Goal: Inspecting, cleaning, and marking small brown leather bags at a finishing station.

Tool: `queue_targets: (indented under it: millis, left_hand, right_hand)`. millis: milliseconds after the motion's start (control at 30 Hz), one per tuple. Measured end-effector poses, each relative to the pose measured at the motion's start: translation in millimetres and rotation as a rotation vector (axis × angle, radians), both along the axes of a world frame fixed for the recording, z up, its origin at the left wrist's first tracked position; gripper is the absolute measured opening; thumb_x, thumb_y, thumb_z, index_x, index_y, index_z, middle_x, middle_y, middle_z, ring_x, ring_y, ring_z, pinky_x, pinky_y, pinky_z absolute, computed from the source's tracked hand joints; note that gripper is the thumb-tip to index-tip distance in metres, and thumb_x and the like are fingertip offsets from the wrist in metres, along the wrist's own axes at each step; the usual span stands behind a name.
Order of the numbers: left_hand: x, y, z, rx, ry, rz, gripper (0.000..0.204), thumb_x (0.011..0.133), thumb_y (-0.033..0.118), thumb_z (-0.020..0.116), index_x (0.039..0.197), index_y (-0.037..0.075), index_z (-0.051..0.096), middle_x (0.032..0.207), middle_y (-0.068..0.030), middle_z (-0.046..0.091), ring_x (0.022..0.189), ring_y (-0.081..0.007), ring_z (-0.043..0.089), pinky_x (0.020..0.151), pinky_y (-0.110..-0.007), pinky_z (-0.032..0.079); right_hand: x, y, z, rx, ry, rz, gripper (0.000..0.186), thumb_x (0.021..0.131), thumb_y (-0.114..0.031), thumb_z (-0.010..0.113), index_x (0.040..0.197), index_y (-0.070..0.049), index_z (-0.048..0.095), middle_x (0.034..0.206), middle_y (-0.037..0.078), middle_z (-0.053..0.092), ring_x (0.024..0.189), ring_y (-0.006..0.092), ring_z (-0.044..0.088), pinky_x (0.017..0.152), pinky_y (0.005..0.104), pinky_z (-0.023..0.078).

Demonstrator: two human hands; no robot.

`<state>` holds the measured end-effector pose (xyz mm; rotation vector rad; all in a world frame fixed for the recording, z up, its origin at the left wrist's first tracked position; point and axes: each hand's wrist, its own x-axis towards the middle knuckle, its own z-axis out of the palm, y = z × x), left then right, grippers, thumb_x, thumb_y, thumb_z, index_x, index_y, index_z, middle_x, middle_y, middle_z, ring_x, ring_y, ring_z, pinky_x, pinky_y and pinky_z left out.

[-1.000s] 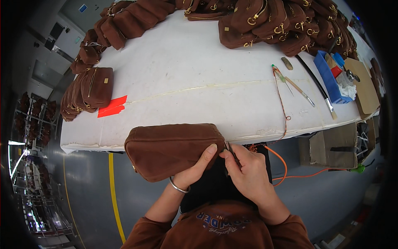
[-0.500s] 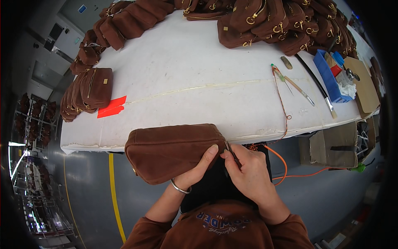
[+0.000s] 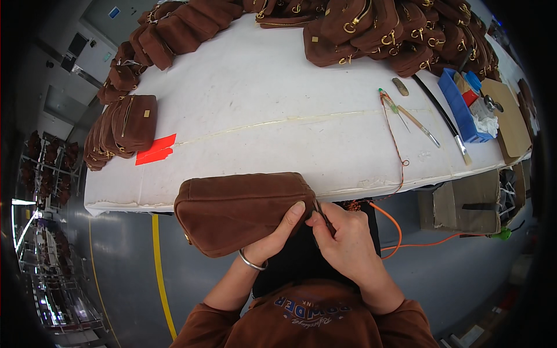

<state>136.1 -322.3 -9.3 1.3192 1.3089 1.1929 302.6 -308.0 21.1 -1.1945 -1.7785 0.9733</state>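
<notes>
The left hand (image 3: 270,242) grips a brown zip pouch (image 3: 238,211) by its right end, thumb pressed on the near face, the other fingers hidden behind it. The pouch lies tilted at the near edge of the white-covered counter (image 3: 249,87), its lower part over the floor. The right hand (image 3: 347,236) holds a slim, dark metal hand tool (image 3: 328,219) in narrowly pinched fingers, its tip at the pouch's right end; its exact kind is too small to tell. A silver bangle (image 3: 253,264) circles the left wrist.

On the counter's left, more brown pouches (image 3: 127,124) stand in a row beside red tape (image 3: 155,149). A heap of brown pouches with gold-coloured clips (image 3: 394,35) fills the far right, near a blue bin (image 3: 454,104), a black-handled brush (image 3: 443,113) and a slim wooden-handled brush (image 3: 419,126).
</notes>
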Motion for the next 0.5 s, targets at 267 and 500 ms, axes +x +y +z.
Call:
queue_targets:
  millis: [267,500]
  left_hand:
    - [0.3,0.2,-3.3,0.0,-0.01,0.016,0.025,0.096,0.025,0.066,0.109,0.005,0.065,0.103,-0.0037,0.066,0.095,-0.0155,0.06,0.085,-0.031,0.049]
    - [1.8,0.4,-1.5,0.004,-0.024,0.008,0.024,0.097,0.026,0.065,0.109,0.005,0.065,0.103,-0.0033,0.065,0.095,-0.0156,0.06,0.085,-0.03,0.048]
  right_hand:
    - [1.7,-2.2,-1.3,-0.073,0.042,0.001,0.011,0.087,-0.003,0.061,0.079,0.002,0.056,0.059,0.019,0.057,0.053,0.0368,0.061,0.048,0.042,0.046]
    - [1.5,-1.1,-3.8,-0.015,0.065,-0.06,0.015,0.088,-0.005,0.064,0.077,0.0,0.056,0.056,0.017,0.055,0.048,0.0339,0.058,0.045,0.0392,0.043]
